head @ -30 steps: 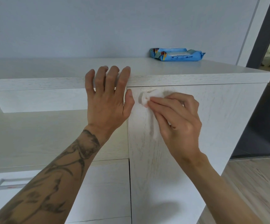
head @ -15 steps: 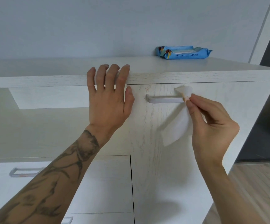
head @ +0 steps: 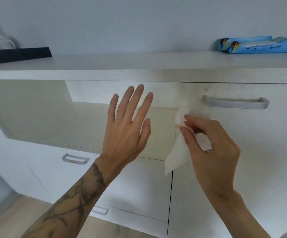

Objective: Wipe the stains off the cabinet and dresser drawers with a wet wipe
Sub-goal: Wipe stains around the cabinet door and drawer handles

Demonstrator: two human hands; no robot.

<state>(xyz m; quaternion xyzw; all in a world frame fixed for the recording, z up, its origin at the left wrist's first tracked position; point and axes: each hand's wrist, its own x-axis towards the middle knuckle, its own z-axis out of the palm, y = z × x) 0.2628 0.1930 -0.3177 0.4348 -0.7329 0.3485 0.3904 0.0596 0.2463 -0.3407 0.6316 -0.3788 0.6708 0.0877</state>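
Observation:
My right hand (head: pixel 209 145) pinches a white wet wipe (head: pixel 178 152) between thumb and fingertips, its bunched top lying against the left edge of the white cabinet door (head: pixel 242 152), its tail hanging loose. A small red stain (head: pixel 206 90) shows on the door above the left end of the grey handle (head: pixel 235 103). My left hand (head: pixel 127 127) hovers with fingers spread and straight in front of the open shelf recess (head: pixel 53 117), touching nothing. Below are dresser drawers (head: pixel 136 186); the upper drawer's handle (head: pixel 75 158) has a faint reddish mark.
A blue pack of wet wipes (head: pixel 257 44) lies on the cabinet top (head: pixel 139 66) at the far right. A black tray (head: pixel 17 54) with a glass object sits at the far left. Wooden floor shows at the bottom left.
My left hand has lifted off the cabinet top's edge and moved left into the air. My right hand carried the wipe from the handle's right end to the door's left edge.

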